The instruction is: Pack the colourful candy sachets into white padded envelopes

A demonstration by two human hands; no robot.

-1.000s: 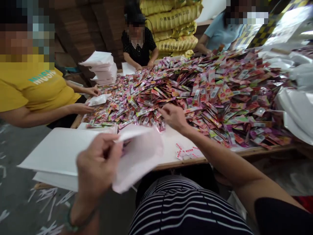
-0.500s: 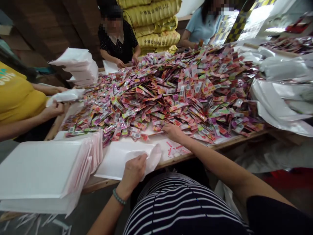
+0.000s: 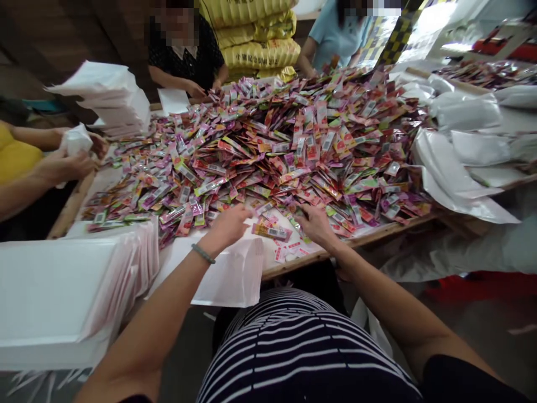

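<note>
The worktop (image 3: 72,208) in front of you is white with a wooden rim, its near edge running slantwise past your waist. A broad heap (image 3: 268,143) of printed packets covers most of it, lying at all angles. Behind the far edge rise yellow sacks (image 3: 255,53), with a person in black (image 3: 184,56) and another in light blue (image 3: 339,36) beside them; a person in yellow (image 3: 20,151) works at the left edge, folding something white. Stacked white mailers (image 3: 54,285) jut over the near left corner, a taller pile (image 3: 117,106) stands toward the far left corner, and shiny white bags (image 3: 457,162) crowd the right end.

Just under your left wrist lies one mailer (image 3: 229,274), its long axis roughly along the near edge, its right end raised and its lower corner overhanging.

Your left hand (image 3: 229,228) is over the worktop, fingers partly spread, with nothing visible in them. Your right hand (image 3: 315,225) has its fingers half curled at the heap's near fringe; you cannot tell whether they pinch a packet.

Between your hands lies a loose packet (image 3: 272,232), barcode up, pointing left to right with its right end slightly nearer the near edge. Small red-printed slips (image 3: 289,250) lie just below it.
</note>
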